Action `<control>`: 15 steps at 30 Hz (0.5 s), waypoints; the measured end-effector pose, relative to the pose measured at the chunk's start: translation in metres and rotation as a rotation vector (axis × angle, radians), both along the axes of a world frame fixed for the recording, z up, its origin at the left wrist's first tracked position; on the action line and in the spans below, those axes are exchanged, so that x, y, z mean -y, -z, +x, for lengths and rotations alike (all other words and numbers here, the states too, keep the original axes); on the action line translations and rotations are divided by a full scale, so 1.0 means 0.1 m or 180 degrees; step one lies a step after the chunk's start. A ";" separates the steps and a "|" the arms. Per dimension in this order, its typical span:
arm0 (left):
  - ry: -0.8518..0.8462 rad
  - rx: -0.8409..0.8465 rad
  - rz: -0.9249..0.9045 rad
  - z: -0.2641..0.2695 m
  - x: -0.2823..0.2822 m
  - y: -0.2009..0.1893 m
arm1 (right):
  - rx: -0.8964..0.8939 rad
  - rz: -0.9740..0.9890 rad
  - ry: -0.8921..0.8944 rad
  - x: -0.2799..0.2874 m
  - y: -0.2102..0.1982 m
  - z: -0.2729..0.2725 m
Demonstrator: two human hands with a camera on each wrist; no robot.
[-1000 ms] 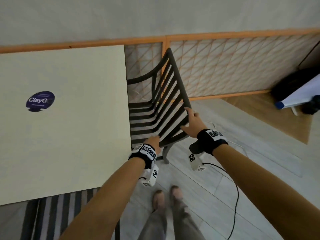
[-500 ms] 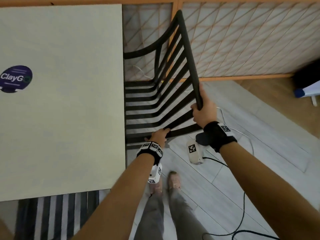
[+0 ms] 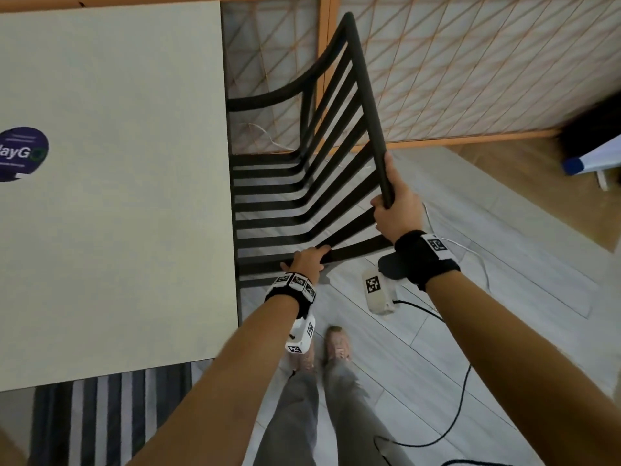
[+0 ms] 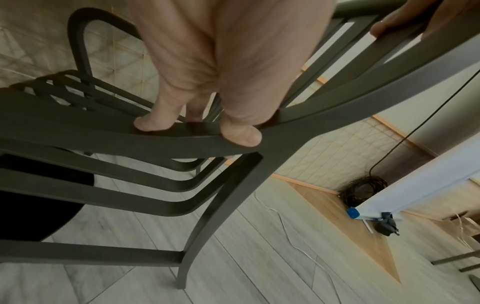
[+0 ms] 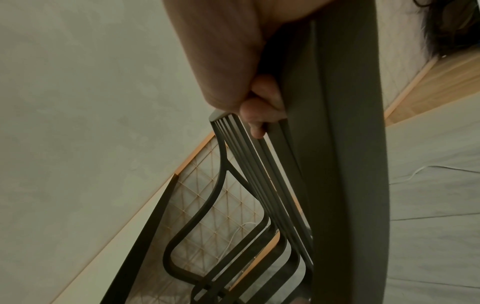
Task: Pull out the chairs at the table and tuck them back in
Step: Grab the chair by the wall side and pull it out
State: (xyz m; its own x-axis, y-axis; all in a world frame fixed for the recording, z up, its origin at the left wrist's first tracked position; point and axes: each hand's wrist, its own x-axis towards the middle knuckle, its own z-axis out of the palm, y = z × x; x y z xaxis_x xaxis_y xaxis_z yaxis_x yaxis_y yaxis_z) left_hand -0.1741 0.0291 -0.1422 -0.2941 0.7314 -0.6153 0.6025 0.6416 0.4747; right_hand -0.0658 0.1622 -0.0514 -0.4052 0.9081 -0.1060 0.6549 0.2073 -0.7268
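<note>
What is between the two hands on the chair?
In the head view, only the chair's dark slats and frame run between the left hand and the right hand; grey floor shows through the gaps.

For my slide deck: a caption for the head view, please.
Both hands grip a black slatted chair beside the table: left hand on a slat, right hand on the top rail.

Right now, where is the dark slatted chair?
In the head view, the chair stands right of the table, seat partly tucked under its edge, before the lattice screen; both hands grip it.
</note>
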 end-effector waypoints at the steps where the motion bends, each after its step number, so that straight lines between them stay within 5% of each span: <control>1: -0.0041 -0.0009 0.0038 0.00 -0.01 0.00 | 0.0000 -0.0028 -0.0006 -0.03 -0.01 -0.01; 15: -0.0239 0.0101 0.0394 -0.07 0.40 0.00 | 0.0381 0.0013 -0.0132 0.15 -0.13 0.11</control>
State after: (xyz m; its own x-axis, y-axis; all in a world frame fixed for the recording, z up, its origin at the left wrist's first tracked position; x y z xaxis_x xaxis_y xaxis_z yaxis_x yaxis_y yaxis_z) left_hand -0.1810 -0.0106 -0.1419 -0.3328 0.7789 -0.5315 0.5383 0.6197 0.5711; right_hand -0.0548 0.1471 -0.0383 -0.4270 0.8913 -0.1522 0.7277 0.2389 -0.6430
